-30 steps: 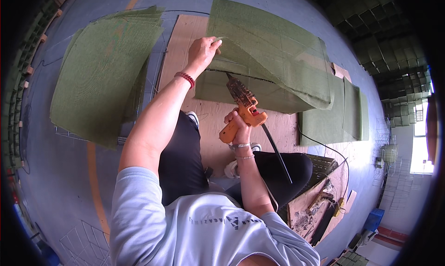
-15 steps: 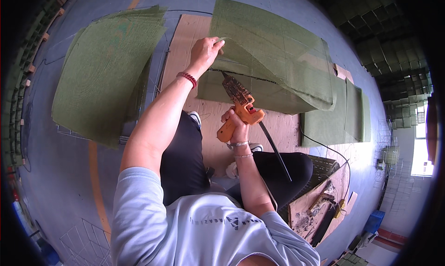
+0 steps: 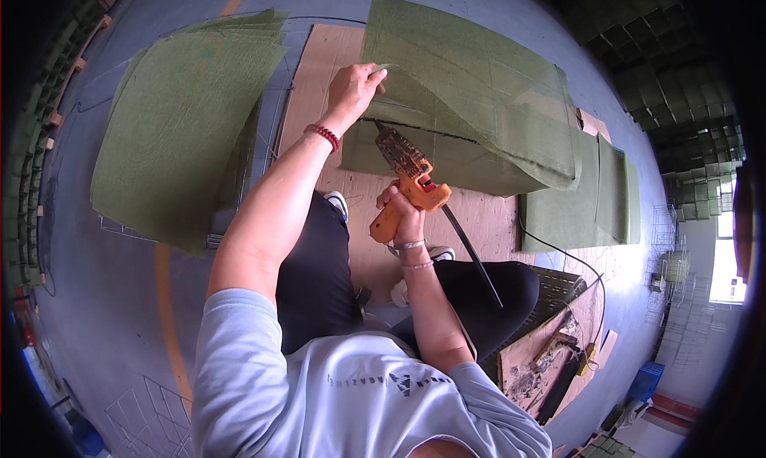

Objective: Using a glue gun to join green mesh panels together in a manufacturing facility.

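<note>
My left hand (image 3: 356, 89) pinches the near left corner of a green mesh sheet (image 3: 471, 75) and holds it raised. Beneath the lifted edge, a dark line (image 3: 431, 128) runs along the lower green mesh (image 3: 415, 156). Wrapped round the handle of an orange hot glue gun (image 3: 413, 188) is my right hand (image 3: 405, 215). The gun's nozzle, crusted with brown residue, points at the left end of that dark line; whether it touches cannot be made out. A long black glue stick (image 3: 472, 254) sticks out of the gun's rear, toward my knee.
A stack of green mesh sheets (image 3: 179, 131) lies on the left, partly over wire frames. More mesh (image 3: 582, 195) sits at the right, with a black cable (image 3: 570, 256) beside it. A stained board (image 3: 519, 370) with black sticks is near my right knee. Wooden board (image 3: 311, 67) lies under the work.
The glue gun in my right hand has shifted slightly left and up, its nozzle now closer to the dark line's left end. My left hand stays on the mesh corner.
</note>
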Demonstrator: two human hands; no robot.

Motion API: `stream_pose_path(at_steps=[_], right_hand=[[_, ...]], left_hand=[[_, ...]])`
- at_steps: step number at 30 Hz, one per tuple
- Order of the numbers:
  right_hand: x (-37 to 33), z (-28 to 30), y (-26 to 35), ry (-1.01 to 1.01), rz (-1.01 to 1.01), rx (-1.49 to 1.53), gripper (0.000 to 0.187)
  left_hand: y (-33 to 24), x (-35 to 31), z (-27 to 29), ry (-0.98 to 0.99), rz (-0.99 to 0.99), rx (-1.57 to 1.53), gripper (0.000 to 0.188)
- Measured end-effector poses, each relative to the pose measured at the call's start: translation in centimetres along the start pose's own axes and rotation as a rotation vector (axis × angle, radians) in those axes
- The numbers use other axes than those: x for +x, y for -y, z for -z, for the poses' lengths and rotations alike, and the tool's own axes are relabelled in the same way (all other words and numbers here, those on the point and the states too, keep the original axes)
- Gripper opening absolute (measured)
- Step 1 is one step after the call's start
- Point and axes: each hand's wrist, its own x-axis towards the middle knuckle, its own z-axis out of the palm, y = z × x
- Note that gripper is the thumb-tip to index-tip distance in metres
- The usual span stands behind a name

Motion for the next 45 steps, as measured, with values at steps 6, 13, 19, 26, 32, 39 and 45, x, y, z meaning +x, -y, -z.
stream_pose_path(at_steps=[6, 13, 19, 26, 32, 39, 45], right_hand=[[-0.1, -0.4, -0.5, 0.033, -0.012, -0.008, 0.015], [-0.1, -0.5, -0.7, 0.038, -0.029, -0.01, 0.015], [-0.2, -1.1, -0.5, 0.071, -0.03, -0.02, 0.019], [-1.2, -0.6, 0.6, 0.011, -0.014, -0.01, 0.017], [-6.1, 2.0, 7.9, -0.087, 0.087, 0.025, 0.02], [-19.1, 16.0, 21.2, -0.524, 0.571, -0.301, 0.041], [-31.1, 28.7, 23.5, -0.867, 0.76, 0.159, 0.031]], left_hand=[[0.6, 0.2, -0.2, 0.012, -0.014, 0.016, 0.033], [0.1, 0.1, -0.3, 0.032, 0.019, 0.003, 0.034], [0.7, 0.0, -0.3, -0.004, -0.008, 0.013, 0.035], [1.0, 0.5, -0.4, -0.014, -0.06, -0.023, 0.034], [1.4, 0.6, -0.1, 0.012, -0.108, -0.111, 0.028], [2.3, 0.7, 1.1, 0.221, -0.194, -0.195, 0.031], [4.1, 0.3, 1.0, 0.311, -0.068, -0.108, 0.028]])
